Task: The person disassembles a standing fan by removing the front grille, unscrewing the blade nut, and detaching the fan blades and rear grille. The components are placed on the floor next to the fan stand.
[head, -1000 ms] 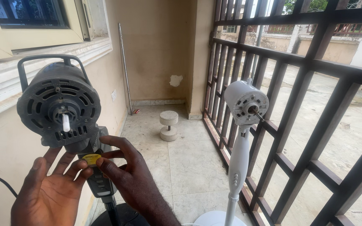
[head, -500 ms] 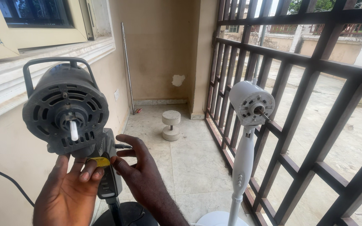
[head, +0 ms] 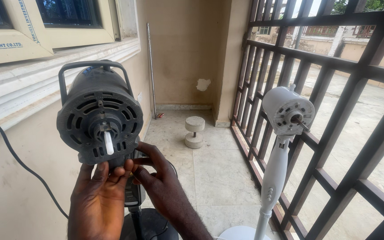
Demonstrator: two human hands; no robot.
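Dark grey fan motor housing [head: 99, 120] up at left of frame, bare of blades and grille, white shaft stub [head: 108, 142] poking from the hub, carry handle arching over the top. Mounted on a black stand neck [head: 133, 195] rising from a round dark base [head: 150, 226] on the tiled floor [head: 214, 178].

Left hand [head: 96, 200] raised beneath the housing, fingers extended and fingertips pressed against the underside of the motor, not wrapped around anything. Right hand [head: 158, 182] just beside it, fingers curled in toward the neck under the motor, thumb and forefinger pinched close together; whatever sits between them too hidden to tell. Both hands touching one another at the fingertips.

Black power cord [head: 18, 160] trailing down the cream wall at left. White stand fan [head: 281, 146] at right, likewise stripped, metal spindle showing on its round head, standing just beside the dark brown window grille [head: 334, 115]. Concrete dumbbell [head: 194, 132] upright on the floor farther back, near the corner. Metal rod [head: 151, 71] leaning upright against the wall below the window frame [head: 45, 31].
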